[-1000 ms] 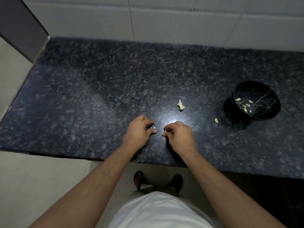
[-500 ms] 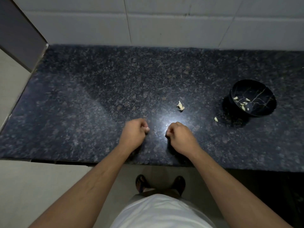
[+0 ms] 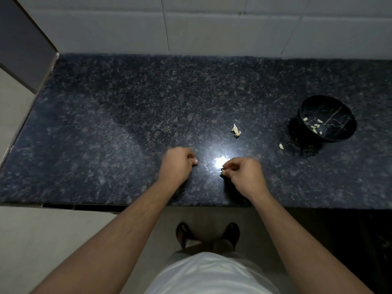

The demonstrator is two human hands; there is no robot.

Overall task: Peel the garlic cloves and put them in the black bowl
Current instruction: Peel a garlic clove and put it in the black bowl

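Granite, dark and speckled, forms the table (image 3: 127, 115), backed by a pale tiled wall (image 3: 212, 28). Bright lamp glare (image 3: 220, 162) on the stone between the two hands.

Left hand (image 3: 177, 165) hovers low over the table near its front edge, fingers curled into a fist; thumb tip shows at the right side. Whether this grip encloses anything cannot be told, since the fingers hide the palm.

Right hand (image 3: 245, 174) just right of the glare, fingers bent, thumb and fingertips brought together at the left tip as in a pinch. Something small and dark may sit between them; too small and blurred to say.

Hands apart, not touching.

Small pale scrap of papery garlic skin (image 3: 236, 130) lies on the table beyond the right hand. One loose whitish peeled garlic clove (image 3: 281, 146) rests on the stone further right, just beside the round black bowl with thin gold veining (image 3: 339, 119). Several peeled garlic cloves in the bowl (image 3: 314, 126), clustered on the left of its floor.

Below the table edge: white shirt front (image 3: 212, 274), dark sandals (image 3: 207, 234) on a pale floor
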